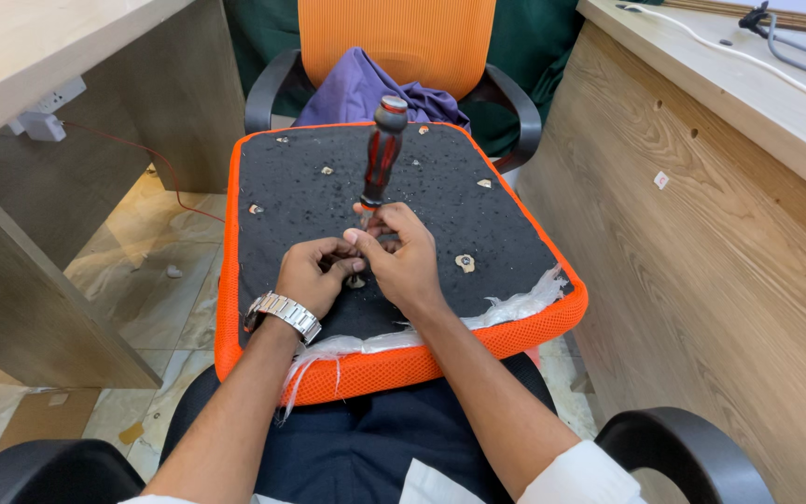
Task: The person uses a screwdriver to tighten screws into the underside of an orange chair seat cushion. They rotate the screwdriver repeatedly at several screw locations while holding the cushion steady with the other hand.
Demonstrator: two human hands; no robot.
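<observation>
Wood desks flank lap-held seat (328, 187). Right hand (403, 257) pinches screwdriver (380, 163) low; left hand (314, 275) curls at tip, holding unclear. Slip could likely jab left fingers.

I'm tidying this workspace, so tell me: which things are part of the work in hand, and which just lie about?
In use:
screwdriver, gripped by right hand
left hand at its tip
upturned seat cushion

Lying about:
purple cloth
orange chair
white plug
cables
</observation>
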